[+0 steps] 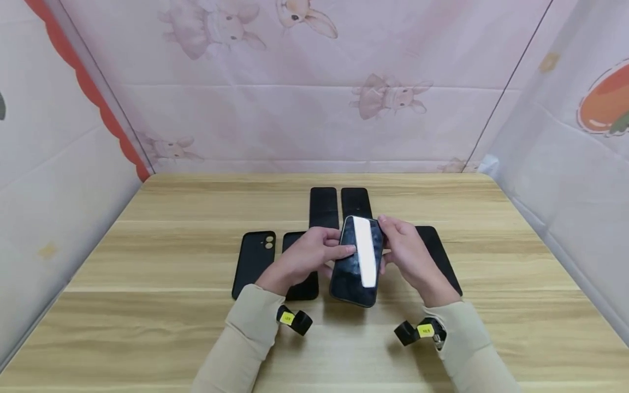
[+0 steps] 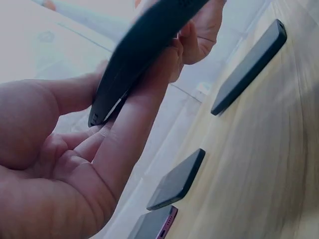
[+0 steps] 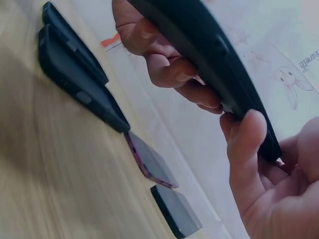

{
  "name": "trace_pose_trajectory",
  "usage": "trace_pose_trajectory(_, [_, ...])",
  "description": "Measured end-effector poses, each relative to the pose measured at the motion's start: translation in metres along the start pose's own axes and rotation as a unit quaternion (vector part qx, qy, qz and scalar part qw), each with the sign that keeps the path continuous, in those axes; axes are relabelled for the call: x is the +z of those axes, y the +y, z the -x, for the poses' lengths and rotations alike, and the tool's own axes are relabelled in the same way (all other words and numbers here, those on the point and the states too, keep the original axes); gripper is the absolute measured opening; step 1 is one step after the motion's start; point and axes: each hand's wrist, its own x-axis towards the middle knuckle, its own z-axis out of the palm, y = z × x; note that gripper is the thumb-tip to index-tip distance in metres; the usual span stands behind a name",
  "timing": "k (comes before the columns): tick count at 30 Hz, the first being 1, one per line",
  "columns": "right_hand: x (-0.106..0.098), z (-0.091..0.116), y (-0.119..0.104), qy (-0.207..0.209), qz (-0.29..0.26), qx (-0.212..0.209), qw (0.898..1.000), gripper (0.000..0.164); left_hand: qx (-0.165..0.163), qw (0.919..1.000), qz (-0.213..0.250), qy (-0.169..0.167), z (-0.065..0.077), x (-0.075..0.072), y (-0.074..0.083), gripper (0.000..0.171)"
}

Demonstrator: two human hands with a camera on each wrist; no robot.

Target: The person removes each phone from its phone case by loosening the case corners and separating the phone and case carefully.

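Note:
Both hands hold up a dark smartphone (image 1: 356, 262) in a black case (image 2: 134, 55), tilted above the table, with a bright reflection down its glossy screen. On its left edge, the left hand (image 1: 314, 254) grips it, thumb lying over the screen and fingers beneath. My right hand (image 1: 408, 254) pinches the upper right edge between thumb and fingers. In the left wrist view a thin bright slit shows at the case's near end, beside the left fingers. The right wrist view shows the case's long side (image 3: 219, 55) with a button, the right thumb pressed near its end.
Left on the wooden table (image 1: 162, 327) lies a black phone case (image 1: 253, 265) with camera holes, beside another black case (image 1: 302, 289) partly behind the left hand. Two dark phones (image 1: 323, 207) lie side by side farther back. A black flat slab (image 1: 439, 259) lies partly behind the right hand.

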Motion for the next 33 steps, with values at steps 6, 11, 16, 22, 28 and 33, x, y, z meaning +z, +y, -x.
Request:
trace_pose_trajectory(6, [-0.002,0.002,-0.006,-0.034,-0.08,-0.004,0.996,0.04,0.022,0.9995,0.011,-0.021,0.006,-0.001,0.007,0.035])
trace_pose_trajectory(11, [-0.001,0.005,-0.009,-0.049,-0.138,-0.02,0.989,0.037,0.036,0.998,0.035,-0.038,0.008,-0.003,0.009,0.032])
trace_pose_trajectory(16, [0.005,0.006,-0.008,-0.035,-0.175,-0.029,0.984,0.035,0.043,0.9973,0.044,-0.04,0.007,-0.003,0.009,0.031])
trace_pose_trajectory(22, [0.014,0.006,-0.006,0.021,-0.176,-0.031,0.984,0.037,0.046,0.9974,0.045,-0.033,0.006,-0.002,0.007,0.032])
trace_pose_trajectory(28, [0.017,0.005,-0.005,0.038,-0.143,-0.046,0.988,0.039,0.043,0.9972,0.055,-0.025,0.007,-0.003,0.008,0.033])
trace_pose_trajectory(33, [0.009,0.003,-0.007,-0.025,-0.073,-0.059,0.995,0.042,0.035,0.9987,0.038,-0.001,0.007,-0.007,0.008,0.03])
